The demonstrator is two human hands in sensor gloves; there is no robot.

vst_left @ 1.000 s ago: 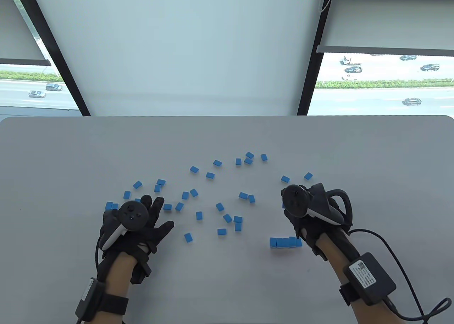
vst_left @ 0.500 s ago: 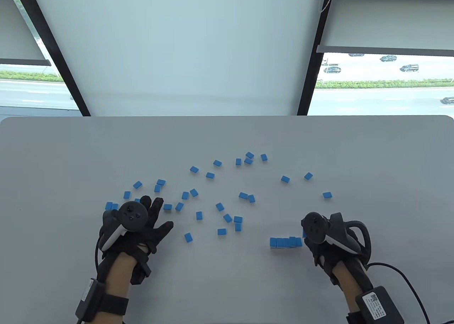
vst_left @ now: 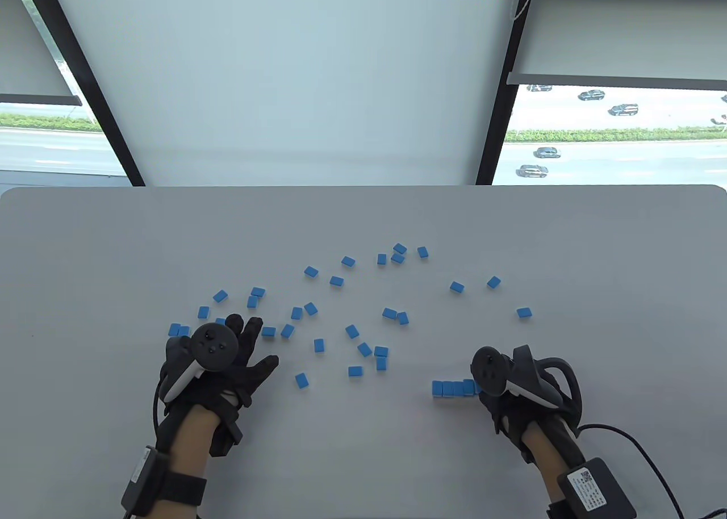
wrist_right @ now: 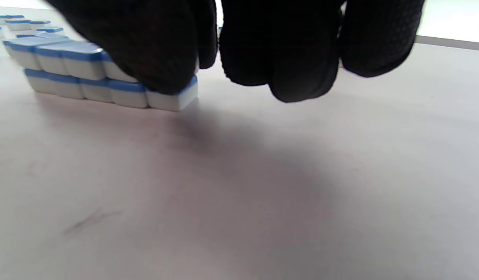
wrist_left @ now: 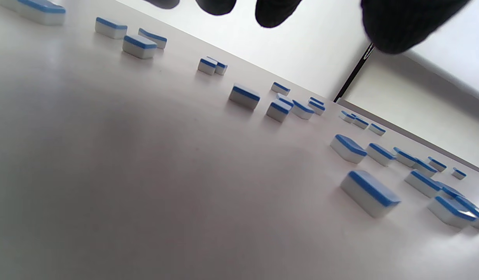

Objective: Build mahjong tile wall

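A short two-layer wall of blue-and-white mahjong tiles [vst_left: 452,388] stands at the near right of the grey table [vst_left: 363,224]. My right hand [vst_left: 500,388] is at the wall's right end. In the right wrist view its curled fingers [wrist_right: 154,50] close over the end of the wall [wrist_right: 80,74] and hide the top end tile. My left hand [vst_left: 244,337] lies flat on the table at the left with its fingers spread, holding nothing. In the left wrist view only its fingertips [wrist_left: 278,11] show, above loose tiles [wrist_left: 369,192].
Several loose blue tiles [vst_left: 352,331] lie scattered across the middle of the table, with a few near the left hand [vst_left: 179,330] and a few at the right [vst_left: 523,313]. A cable [vst_left: 642,445] trails from the right wrist. Windows rise behind the far edge.
My right hand came back from the scattered tiles toward me, carrying a tile, then slid left to the wall's right end. The left hand stayed still.
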